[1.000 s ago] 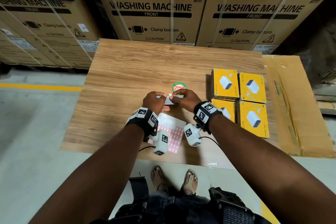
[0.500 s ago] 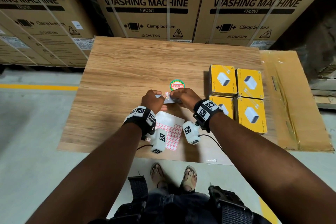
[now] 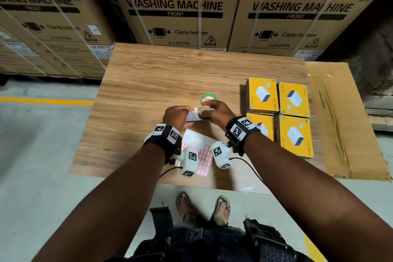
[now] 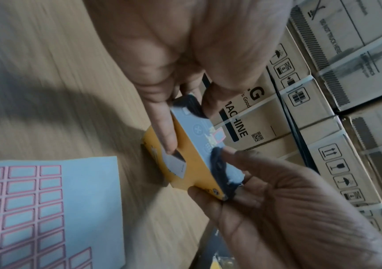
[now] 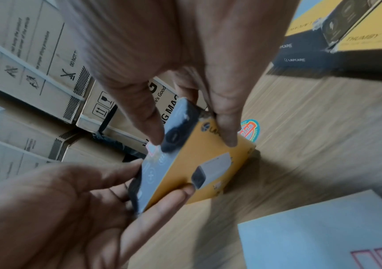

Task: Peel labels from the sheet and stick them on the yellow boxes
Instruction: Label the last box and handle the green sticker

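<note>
Labels point(image 3: 201, 158) wait on their sheet at the near edge of the counter point(image 3: 148, 83), at about 6 o'clock from the two hands and partly under the wrist cameras. One small red-bordered label point(image 4: 218, 136) already sits on the grey side face of the yellow box point(image 5: 199, 163) that both hands carry just above the wood.

That box is tipped on edge, its long axis running from 9 o'clock to 3 o'clock across the person's front. The left hand point(image 3: 176, 116) grips the 9 o'clock end, fingers curled round it with one fingertip lying on the yellow front. The right hand point(image 3: 214, 110) grips the 3 o'clock end, thumb on the grey face close to the label and fingers over the far edge.

Four more yellow boxes point(image 3: 294, 100) lie flat in a two-by-two block at 3 o'clock, well apart from the held one but much nearer the right hand than the left. A round green and red sticker point(image 3: 208, 98) lies on the counter just beyond the right hand's fingers, at 12 o'clock.

My reading is that the sticking on this box is nearly finished, and the next move probably turns on the thumb: the label lies just beside it toward 9 o'clock, so a short press along the long axis would seat it. Whether its edges are fully down is too blurred to tell.
</note>
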